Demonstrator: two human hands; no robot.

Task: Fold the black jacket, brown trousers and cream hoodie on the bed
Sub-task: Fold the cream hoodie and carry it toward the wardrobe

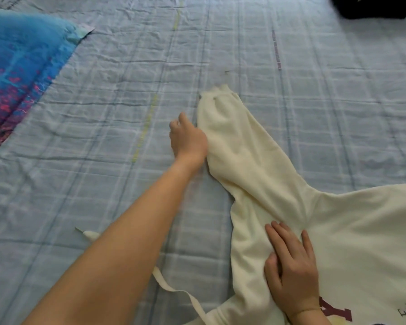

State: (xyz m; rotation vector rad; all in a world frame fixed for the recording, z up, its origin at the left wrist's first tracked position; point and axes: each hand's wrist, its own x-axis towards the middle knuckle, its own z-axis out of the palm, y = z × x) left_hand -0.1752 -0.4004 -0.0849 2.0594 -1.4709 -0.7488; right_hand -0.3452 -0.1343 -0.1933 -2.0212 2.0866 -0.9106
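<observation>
Fingers (pixel 177 124) of left hand (pixel 188 139) gripped hoodie sleeve (pixel 232 137) edge; right hand (pixel 291 266) pressed flat on cream hoodie (pixel 361 231). Soft, light, floppy; take it by cuff.

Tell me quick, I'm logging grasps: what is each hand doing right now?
Left hand: fingers curled, gripping the sleeve edge of the cream fleece hoodie.
Right hand: open, fingers flat, pressing the hoodie's body down.

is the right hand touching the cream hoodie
Touching. The head view shows the right hand lying flat, fingers spread, on the cream hoodie near its shoulder, with no gap.
</observation>
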